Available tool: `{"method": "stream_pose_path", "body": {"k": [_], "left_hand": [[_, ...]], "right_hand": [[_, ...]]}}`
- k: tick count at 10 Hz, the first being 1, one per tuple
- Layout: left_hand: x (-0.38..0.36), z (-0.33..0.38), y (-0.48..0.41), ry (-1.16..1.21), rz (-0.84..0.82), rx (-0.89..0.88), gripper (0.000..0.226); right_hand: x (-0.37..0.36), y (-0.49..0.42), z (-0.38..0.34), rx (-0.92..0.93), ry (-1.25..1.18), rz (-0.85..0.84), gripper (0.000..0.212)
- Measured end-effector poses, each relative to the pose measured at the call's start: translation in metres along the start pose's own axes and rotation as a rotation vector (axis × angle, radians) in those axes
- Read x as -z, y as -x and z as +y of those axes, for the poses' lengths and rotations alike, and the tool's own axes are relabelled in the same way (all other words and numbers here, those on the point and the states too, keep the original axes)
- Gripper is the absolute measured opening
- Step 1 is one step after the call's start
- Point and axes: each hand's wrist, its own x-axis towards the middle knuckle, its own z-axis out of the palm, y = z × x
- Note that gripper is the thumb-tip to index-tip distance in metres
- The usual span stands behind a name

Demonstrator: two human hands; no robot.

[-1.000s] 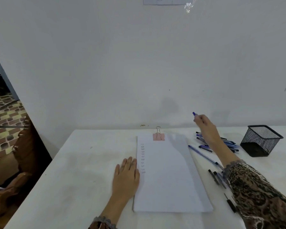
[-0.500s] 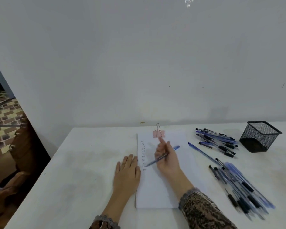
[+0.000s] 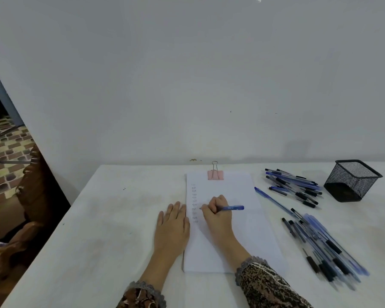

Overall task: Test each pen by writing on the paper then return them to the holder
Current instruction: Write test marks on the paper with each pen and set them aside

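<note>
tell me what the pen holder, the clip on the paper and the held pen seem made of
The pen holder: black wire mesh, probably metal, matte; its walls are see-through. The clip: pink body, thin silvery wire loops, likely painted metal. The pen in the right hand: blue, apparently plastic, slightly glossy; blur leaves it open.

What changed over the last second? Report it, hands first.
The right hand, gripping a blue pen, came from above the far pen pile leftward down onto the paper, tip now at the column of marks. Nothing was let go. The left hand stayed flat at the paper's left edge; the holder and near pen pile stayed put.
</note>
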Motion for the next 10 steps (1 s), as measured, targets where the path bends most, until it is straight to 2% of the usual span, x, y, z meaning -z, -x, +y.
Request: {"method": "stream_pose_path", "body": {"k": [1, 4, 10], "left_hand": [[-0.0009, 0.0002, 0.0001, -0.016, 0.007, -0.001, 0.048], [-0.0022, 0.0003, 0.0001, -0.017, 0.008, 0.003, 0.048], [-0.0035, -0.0019, -0.0008, -0.006, 0.02, -0.01, 0.048]], "right_hand": [[-0.0032, 0.0052, -0.0041, 0.009, 0.052, -0.021, 0.053], [-0.008, 0.0105, -0.0115, 0.019, 0.125, -0.159, 0.047], [-0.0067, 0.0088, -0.0079, 0.031, 0.172, -0.134, 0.045]]}}
